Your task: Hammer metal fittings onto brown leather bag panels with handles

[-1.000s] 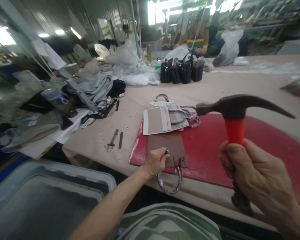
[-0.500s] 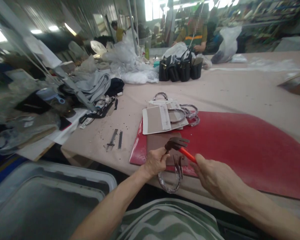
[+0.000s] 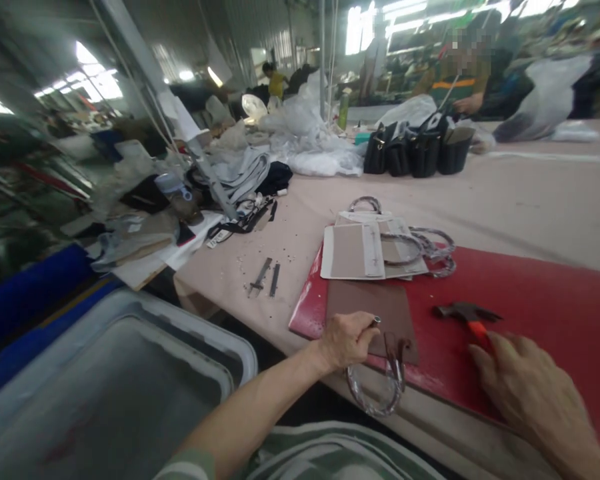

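My left hand (image 3: 347, 339) is closed around a small metal punch (image 3: 375, 321) that stands on a brown leather panel (image 3: 369, 308) at the near edge of a red cutting mat (image 3: 530, 300). A clear-wrapped loop handle (image 3: 375, 390) hangs from the panel over the table edge. My right hand (image 3: 523, 387) rests on the red mat with its fingers around the orange handle of a claw hammer (image 3: 467, 317), whose dark head lies on the mat to the right of the panel.
Behind the panel lies a stack of beige panels with loop handles (image 3: 380, 250). Metal strips (image 3: 265, 277) lie on the pink table (image 3: 480, 193). Black bags (image 3: 420, 150) stand far back, where another person sits. A grey bin (image 3: 110, 387) is at lower left; clutter fills the left.
The hammer came down from a raised position, struck at the punch, and now lies on the mat to the right. My left hand kept hold of the punch. The camera view shifted left.
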`<state>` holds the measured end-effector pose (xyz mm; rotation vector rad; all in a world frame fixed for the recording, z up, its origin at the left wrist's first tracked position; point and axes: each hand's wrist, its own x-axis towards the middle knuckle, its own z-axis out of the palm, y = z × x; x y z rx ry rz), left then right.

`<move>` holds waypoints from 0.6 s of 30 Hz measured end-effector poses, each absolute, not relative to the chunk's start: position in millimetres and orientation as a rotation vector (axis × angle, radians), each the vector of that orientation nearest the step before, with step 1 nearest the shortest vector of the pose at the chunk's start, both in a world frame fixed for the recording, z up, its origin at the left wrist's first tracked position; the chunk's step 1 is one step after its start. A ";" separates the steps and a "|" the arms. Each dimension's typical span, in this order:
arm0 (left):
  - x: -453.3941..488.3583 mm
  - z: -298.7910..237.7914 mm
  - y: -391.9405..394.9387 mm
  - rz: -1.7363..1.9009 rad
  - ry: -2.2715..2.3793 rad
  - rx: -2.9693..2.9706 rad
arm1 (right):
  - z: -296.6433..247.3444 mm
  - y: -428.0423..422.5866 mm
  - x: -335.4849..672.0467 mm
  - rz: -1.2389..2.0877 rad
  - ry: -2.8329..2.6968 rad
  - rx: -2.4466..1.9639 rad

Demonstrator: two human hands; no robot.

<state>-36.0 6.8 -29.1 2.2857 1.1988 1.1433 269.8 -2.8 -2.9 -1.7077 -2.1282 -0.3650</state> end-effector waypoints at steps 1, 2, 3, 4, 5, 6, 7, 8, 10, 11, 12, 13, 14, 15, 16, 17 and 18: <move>-36.5 -29.7 6.2 1.132 1.205 2.290 | -3.0 -4.0 250.8 -0.379 -2.170 -1.696; -36.8 -30.3 5.3 1.117 1.204 2.296 | -3.6 -5.8 230.1 -0.341 -2.172 -1.635; -36.8 -30.8 4.4 1.103 1.187 2.310 | -5.3 -7.8 209.6 -0.240 -2.193 -1.517; -36.5 -31.0 3.4 1.091 1.145 2.329 | -8.4 -10.0 190.8 -0.128 -2.241 -1.445; -36.3 -30.9 2.5 1.084 1.091 2.339 | -12.6 -12.3 174.9 -0.071 -2.280 -1.411; -36.6 -30.2 2.1 1.093 1.051 2.319 | -17.3 -14.7 162.8 -0.045 -2.286 -1.438; -38.0 -28.8 2.4 1.124 1.050 2.249 | -21.8 -17.3 154.8 -0.014 -2.299 -1.450; -41.1 -26.8 3.8 1.186 1.102 2.118 | -25.6 -19.9 150.4 0.004 -2.304 -1.466; -54.9 -20.9 10.9 1.341 1.320 1.723 | -29.4 -24.3 149.7 0.048 -2.312 -1.470; -66.0 -17.6 16.9 1.401 1.451 1.522 | -29.5 -25.9 151.3 0.068 -2.313 -1.468; -79.6 -14.3 24.1 1.419 1.567 1.392 | -28.8 -26.9 153.2 0.083 -2.312 -1.471; -94.9 -11.4 32.1 1.356 1.689 1.382 | -27.6 -27.4 154.8 0.093 -2.310 -1.477; -110.7 -8.9 40.2 1.261 1.839 1.456 | -26.4 -27.4 155.9 0.096 -2.307 -1.483; -125.7 -6.9 47.6 1.161 2.000 1.543 | -25.5 -27.1 156.4 0.094 -2.302 -1.488; -138.7 -5.4 53.5 1.042 2.147 1.611 | -24.9 -26.5 156.7 0.089 -2.298 -1.487; -148.7 -4.1 57.2 0.914 2.266 1.666 | -24.5 -25.9 157.0 0.081 -2.294 -1.478; -155.1 -3.1 58.2 0.800 2.352 1.693 | -24.4 -25.2 157.5 0.075 -2.292 -1.460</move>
